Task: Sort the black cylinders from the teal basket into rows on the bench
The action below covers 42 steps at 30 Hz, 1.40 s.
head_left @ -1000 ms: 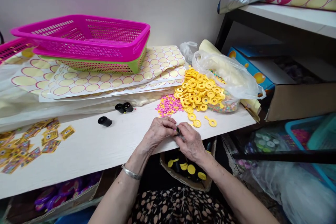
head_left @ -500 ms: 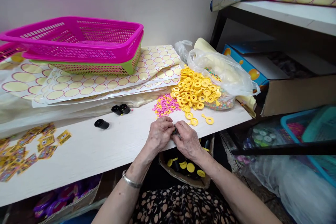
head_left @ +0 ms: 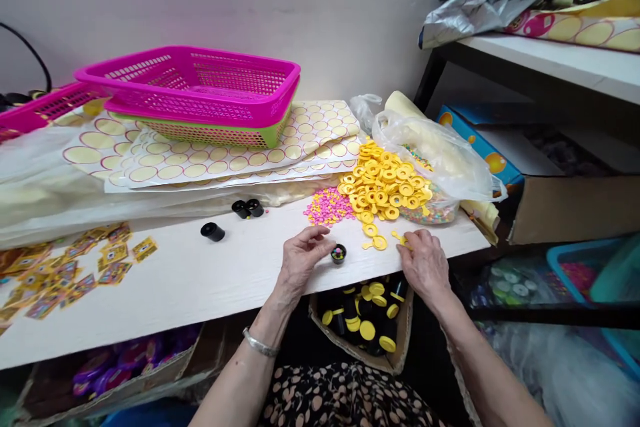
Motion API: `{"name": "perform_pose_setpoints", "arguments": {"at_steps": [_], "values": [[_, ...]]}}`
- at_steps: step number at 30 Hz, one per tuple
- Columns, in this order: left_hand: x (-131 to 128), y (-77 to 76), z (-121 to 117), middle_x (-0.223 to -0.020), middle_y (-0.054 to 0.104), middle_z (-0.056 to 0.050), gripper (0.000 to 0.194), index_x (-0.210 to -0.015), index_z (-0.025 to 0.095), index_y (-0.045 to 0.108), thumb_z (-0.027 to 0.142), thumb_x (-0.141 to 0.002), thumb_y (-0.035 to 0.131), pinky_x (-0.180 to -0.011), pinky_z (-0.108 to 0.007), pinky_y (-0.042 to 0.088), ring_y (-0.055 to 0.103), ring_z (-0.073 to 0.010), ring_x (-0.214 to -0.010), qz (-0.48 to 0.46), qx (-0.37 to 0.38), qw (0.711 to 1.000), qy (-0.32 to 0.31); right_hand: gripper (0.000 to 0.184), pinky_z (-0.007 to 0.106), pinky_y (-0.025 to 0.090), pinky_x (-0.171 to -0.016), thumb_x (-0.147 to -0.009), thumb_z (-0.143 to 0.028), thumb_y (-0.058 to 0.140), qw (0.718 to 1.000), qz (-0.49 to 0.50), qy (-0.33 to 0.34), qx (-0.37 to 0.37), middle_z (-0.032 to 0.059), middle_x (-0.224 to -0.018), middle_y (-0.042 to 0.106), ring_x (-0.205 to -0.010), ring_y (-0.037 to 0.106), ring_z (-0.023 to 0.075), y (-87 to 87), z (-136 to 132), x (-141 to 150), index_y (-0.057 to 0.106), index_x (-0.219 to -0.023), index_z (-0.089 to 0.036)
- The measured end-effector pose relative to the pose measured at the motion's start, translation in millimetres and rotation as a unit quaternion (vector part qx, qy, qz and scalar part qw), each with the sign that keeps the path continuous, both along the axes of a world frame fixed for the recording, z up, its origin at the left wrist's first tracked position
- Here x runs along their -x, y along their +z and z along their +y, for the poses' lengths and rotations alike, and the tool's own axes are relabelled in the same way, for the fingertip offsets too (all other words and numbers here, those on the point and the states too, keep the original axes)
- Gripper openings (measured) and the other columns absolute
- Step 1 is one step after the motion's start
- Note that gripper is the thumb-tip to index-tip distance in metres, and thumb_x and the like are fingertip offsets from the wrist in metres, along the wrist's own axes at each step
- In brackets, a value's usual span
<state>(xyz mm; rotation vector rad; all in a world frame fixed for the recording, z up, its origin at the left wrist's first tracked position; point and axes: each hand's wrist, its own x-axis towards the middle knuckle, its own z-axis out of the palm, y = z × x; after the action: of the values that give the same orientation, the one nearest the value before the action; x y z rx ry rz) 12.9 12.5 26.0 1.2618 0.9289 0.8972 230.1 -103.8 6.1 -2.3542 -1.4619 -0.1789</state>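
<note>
A small black container (head_left: 339, 261) stands upright near the table's front edge, with colourful beads or candies showing inside its mouth. Just left of it is my left hand (head_left: 301, 259), thumb and fingers apart; whether the thumb touches the rim I cannot tell. Farther right, my right hand (head_left: 426, 265) has its fingertips on a yellow ring-shaped cap with a tab (head_left: 401, 237), mostly hidden under the fingers. Beyond my hands lie a heap of yellow caps (head_left: 385, 180) and a pile of pink and yellow beads (head_left: 329, 206).
More black containers (head_left: 213, 232) stand on the white table (head_left: 200, 287), left of my hands. Below the edge, a cardboard box (head_left: 400, 353) holds yellow-capped black containers. Small printed packets (head_left: 115, 253) lie left; stacked baskets (head_left: 200, 107) rest on sticker sheets (head_left: 200, 160) behind.
My hands have parted. The black container, earlier between my fingers, now stands on the table. My right hand has moved right to a yellow cap, and the whole view has shifted slightly.
</note>
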Motion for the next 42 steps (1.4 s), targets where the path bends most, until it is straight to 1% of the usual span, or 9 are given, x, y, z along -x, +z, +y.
{"name": "perform_pose_setpoints", "arguments": {"at_steps": [3,5,8,12,28,32,34,37,42], "values": [[4.4,-10.3,-4.1,-0.103,0.064,-0.009,0.07,-0.105,0.016,0.065,0.02,-0.039,0.087,-0.077,-0.031,0.045,0.057,-0.0198,-0.089,0.068,-0.021,0.997,-0.038,0.017,0.039,0.042,-0.071,-0.083,-0.021,0.052,0.998,0.014,0.006,-0.058,0.0123,-0.092,0.058,-0.085,0.048,0.0267,-0.3,-1.2,1.9,0.06,-0.097,-0.016],[2.9,-15.6,-7.8,-0.105,0.062,-0.009,0.076,-0.108,0.016,0.064,0.016,-0.036,0.087,-0.082,-0.033,0.044,0.057,-0.022,-0.095,0.116,-0.056,0.991,-0.046,0.02,0.04,0.043,-0.076,-0.084,-0.024,0.052,0.991,0.052,0.041,-0.118,0.012,-0.097,0.058,-0.09,0.048,0.0267,5.8,0.4,12.5,0.057,-0.102,-0.016],[-3.3,-20.0,-12.9,-0.093,0.061,-0.006,0.052,-0.095,0.017,0.069,0.016,-0.045,0.083,-0.081,-0.033,0.045,0.057,-0.0206,-0.088,0.173,-0.095,0.98,-0.033,0.021,0.038,0.044,-0.083,-0.085,-0.024,0.054,0.959,0.152,0.17,-0.165,0.0101,-0.102,0.056,-0.097,0.049,0.0244,21.6,8.3,42.1,0.055,-0.105,-0.018],[-6.9,-23.4,-16.6,-0.081,0.059,-0.003,0.025,-0.081,0.018,0.07,0.02,-0.057,0.076,-0.075,-0.031,0.045,0.056,-0.0195,-0.082,0.178,-0.126,0.975,-0.029,0.019,0.038,0.043,-0.082,-0.084,-0.017,0.055,0.931,0.202,0.274,-0.135,0.0093,-0.1,0.057,-0.094,0.049,0.0236,35.1,25.8,81.5,0.055,-0.103,-0.017],[-0.3,-16.2,-12.7,-0.081,0.065,-0.002,0.017,-0.07,0.022,0.068,0.009,-0.059,0.067,-0.085,-0.032,0.041,0.054,-0.0215,-0.091,0.164,-0.183,0.968,-0.046,0.016,0.038,0.042,-0.075,-0.079,-0.014,0.054,0.949,0.151,0.273,-0.04,0.0072,-0.09,0.058,-0.085,0.046,0.0234,36.0,41.4,92.0,0.062,-0.092,-0.019],[3.9,-12.9,-15.8,-0.086,0.062,-0.002,0.018,-0.066,0.02,0.068,0.008,-0.053,0.065,-0.077,-0.029,0.042,0.054,-0.0192,-0.085,0.128,-0.112,0.984,-0.057,0.017,0.037,0.043,-0.074,-0.077,-0.013,0.055,0.946,0.167,0.275,-0.045,0.0063,-0.089,0.058,-0.083,0.047,0.0226,34.9,41.8,90.3,0.064,-0.09,-0.019],[7.0,-10.7,-18.8,-0.079,0.06,-0.001,0.029,-0.076,0.018,0.069,0.007,-0.05,0.063,-0.063,-0.025,0.04,0.052,-0.0141,-0.07,0.049,-0.003,0.998,-0.049,0.017,0.036,0.043,-0.073,-0.077,-0.013,0.055,0.945,0.177,0.272,-0.05,0.0064,-0.088,0.058,-0.083,0.047,0.0225,33.2,41.8,89.4,0.064,-0.09,-0.019],[7.7,-5.3,-23.3,-0.059,0.054,0.003,0.036,-0.091,0.015,0.065,0.011,-0.055,0.064,-0.049,-0.021,0.031,0.043,-0.0076,-0.05,-0.082,0.157,0.984,-0.022,0.018,0.036,0.043,-0.074,-0.077,-0.015,0.056,0.94,0.196,0.272,-0.058,0.0062,-0.088,0.057,-0.083,0.048,0.0221,30.3,42.3,88.5,0.065,-0.092,-0.02],[-5.4,3.9,-25.1,-0.055,0.057,0.002,0.025,-0.069,0.012,0.063,0.033,-0.062,0.074,-0.041,-0.02,0.024,0.037,-0.004,-0.04,-0.106,0.181,0.978,0.015,0.008,0.031,0.044,-0.068,-0.075,-0.021,0.063,0.914,0.302,0.259,-0.084,0.0023,-0.081,0.055,-0.076,0.05,0.0179,24.0,43.3,88.4,0.063,-0.084,-0.021]]}}
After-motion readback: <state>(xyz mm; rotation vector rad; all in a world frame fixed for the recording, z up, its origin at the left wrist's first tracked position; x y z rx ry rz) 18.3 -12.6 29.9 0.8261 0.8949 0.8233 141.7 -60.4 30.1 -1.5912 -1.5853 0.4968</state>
